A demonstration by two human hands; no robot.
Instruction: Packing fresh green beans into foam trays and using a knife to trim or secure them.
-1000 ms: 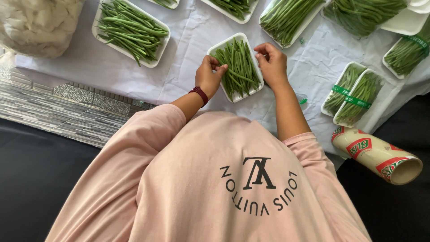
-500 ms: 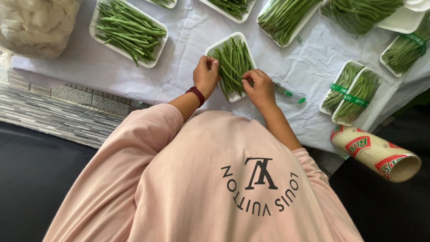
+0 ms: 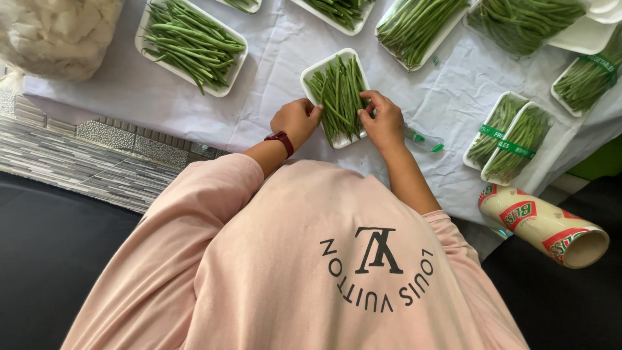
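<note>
Two hands at a white foam tray (image 3: 313, 67) of green beans (image 3: 340, 91), left hand (image 3: 295, 121) curled against its edge, right hand (image 3: 385, 120) pinching beans, plastic roll (image 3: 544, 223) nearby on the cloth-covered surface (image 3: 272, 78).

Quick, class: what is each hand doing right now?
Left hand: curled at the near left edge of the bean tray; a grip cannot be told.
Right hand: fingers pinching the green beans.

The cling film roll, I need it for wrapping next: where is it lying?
In the head view the cling film roll lies at the lower right, off the white cloth's edge, just below the two green-banded bean trays.
</note>
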